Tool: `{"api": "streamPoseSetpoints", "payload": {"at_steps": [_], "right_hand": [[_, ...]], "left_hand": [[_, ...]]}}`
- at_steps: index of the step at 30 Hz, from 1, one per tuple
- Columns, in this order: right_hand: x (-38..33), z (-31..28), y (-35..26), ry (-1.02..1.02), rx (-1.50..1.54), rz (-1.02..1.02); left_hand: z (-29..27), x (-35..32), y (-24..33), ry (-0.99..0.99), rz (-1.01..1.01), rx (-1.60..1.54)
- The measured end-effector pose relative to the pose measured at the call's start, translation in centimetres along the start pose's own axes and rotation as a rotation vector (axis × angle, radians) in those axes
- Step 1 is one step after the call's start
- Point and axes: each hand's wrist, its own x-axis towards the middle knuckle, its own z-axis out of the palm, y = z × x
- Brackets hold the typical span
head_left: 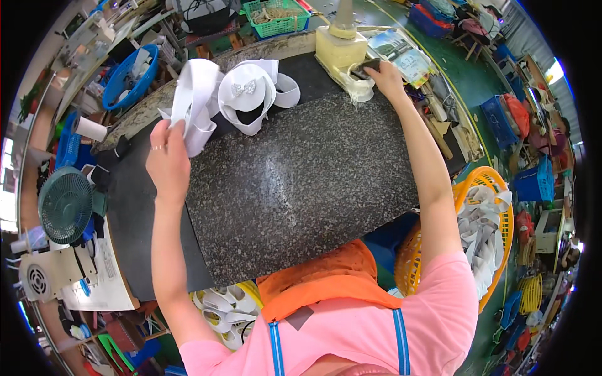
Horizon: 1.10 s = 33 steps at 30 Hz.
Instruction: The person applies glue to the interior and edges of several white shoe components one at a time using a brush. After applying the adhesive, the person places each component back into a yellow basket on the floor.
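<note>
My left hand [168,160] is closed at the far left of the stone slab, its fingers pinching the lower edge of a white shoe-upper piece [195,103] with curved bands. Just right of that, a similar white piece [257,84] with a silvery bow [244,88] rests at the slab's far edge. At the far right, my right hand [387,80] grips a small dark handle [372,64]; its working end is hidden. Beneath it lies the glue-crusted, pale yellow rim of a glue container [345,57], with a cone-shaped top [343,19] standing behind.
A speckled dark stone slab [301,182] lies before me, with black matting [141,213] on its left. An orange basket [506,244] of grey-white strips stands at right. A green fan [64,204] is at left, a blue basin [130,76] and green basket [276,19] beyond.
</note>
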Motion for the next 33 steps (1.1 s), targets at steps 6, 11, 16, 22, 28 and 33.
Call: {"api": "streamPoseSetpoints", "payload": {"at_steps": [6, 11, 16, 22, 28, 33], "right_hand": [[-2.0, -1.0, -2.7, 0.073, -0.204, -0.219], [-3.3, -1.9, -2.3, 0.053, -0.137, -0.244], [-3.7, -2.0, -2.9, 0.048, -0.159, -0.272], [-3.4, -1.3, -3.6, 0.078, -0.134, -0.213], [1.6, -0.3, 1.9, -0.064, 0.137, 0.124], [1.0, -5.0, -3.5, -0.493, -0.420, 0.212]], "left_hand": [[-3.0, -2.7, 2.3, 0.119, -0.010, 0.050], [-4.1, -3.7, 0.3, 0.005, -0.008, -0.161], [-6.8, -2.6, -3.0, 0.183, -0.147, -0.075], [-9.4, -3.2, -4.6, 0.372, -0.197, 0.108], [-10.0, -2.4, -2.7, 0.388, -0.375, -0.122], [-11.2, -1.0, 0.8, 0.209, -0.429, -0.221]]}}
